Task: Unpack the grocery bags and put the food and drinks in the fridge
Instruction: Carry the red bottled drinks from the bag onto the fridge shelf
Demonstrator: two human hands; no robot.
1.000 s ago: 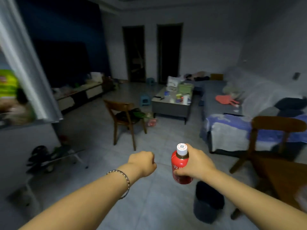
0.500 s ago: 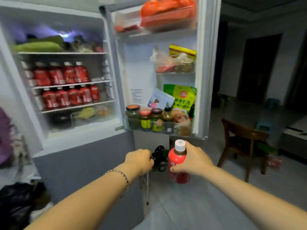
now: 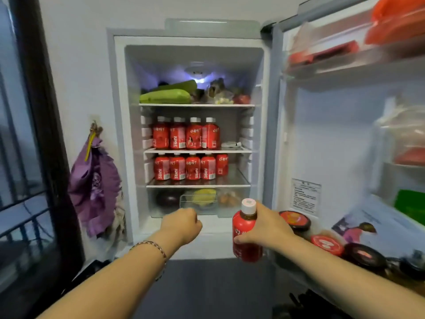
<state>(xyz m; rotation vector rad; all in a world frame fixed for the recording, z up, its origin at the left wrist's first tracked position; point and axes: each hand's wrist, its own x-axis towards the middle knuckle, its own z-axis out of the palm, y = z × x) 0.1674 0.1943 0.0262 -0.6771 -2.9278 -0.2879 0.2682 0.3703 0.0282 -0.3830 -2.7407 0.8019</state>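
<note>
While the right hand (image 3: 268, 229) grips a red bottle (image 3: 247, 252), left hand (image 3: 182, 223) clenched empty, door jars (image 3: 326, 244) blurred, partly cut off.

One red bottle (image 3: 246, 236) was in the right hand (image 3: 269, 229), four juice bottles (image 3: 178, 137) stood in front on the middle shelf (image 3: 197, 151), five on the lower shelf (image 3: 197, 186), two green gourds (image 3: 165, 96) lay on the top shelf (image 3: 197, 104), three jar lids (image 3: 326, 245) showed at right, one purple bag (image 3: 94, 180) hung left.

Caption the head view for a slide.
Right hand holds a red, white-capped plastic juice bottle before the open white fridge stocked with matching bottles; left hand fisted, empty.
</note>
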